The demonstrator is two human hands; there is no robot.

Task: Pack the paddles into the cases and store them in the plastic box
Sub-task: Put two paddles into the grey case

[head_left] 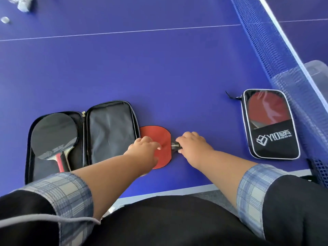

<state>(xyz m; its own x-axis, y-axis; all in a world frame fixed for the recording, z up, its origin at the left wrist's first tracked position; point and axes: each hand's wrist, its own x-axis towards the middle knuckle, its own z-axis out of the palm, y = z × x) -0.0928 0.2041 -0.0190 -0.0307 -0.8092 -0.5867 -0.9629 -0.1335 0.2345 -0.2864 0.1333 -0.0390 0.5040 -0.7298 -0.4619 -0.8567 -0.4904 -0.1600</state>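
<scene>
A black case (110, 128) lies unzipped and spread flat on the blue table, with a black-faced paddle (53, 134) resting in its left half. Just right of the case a red-faced paddle (154, 137) lies flat on the table. My left hand (143, 148) rests on its red blade, fingers spread. My right hand (193, 144) closes around its handle, which is mostly hidden under the fingers. Further right, a zipped case (273, 139) with a clear window holds another red paddle. The clear plastic box (316, 68) shows behind the net at the right edge.
The blue net (276, 50) runs diagonally along the right side, close to the zipped case. A white line crosses the table at the back. Small clear objects (24, 4) sit at the far left corner. The table's near edge is just below my forearms.
</scene>
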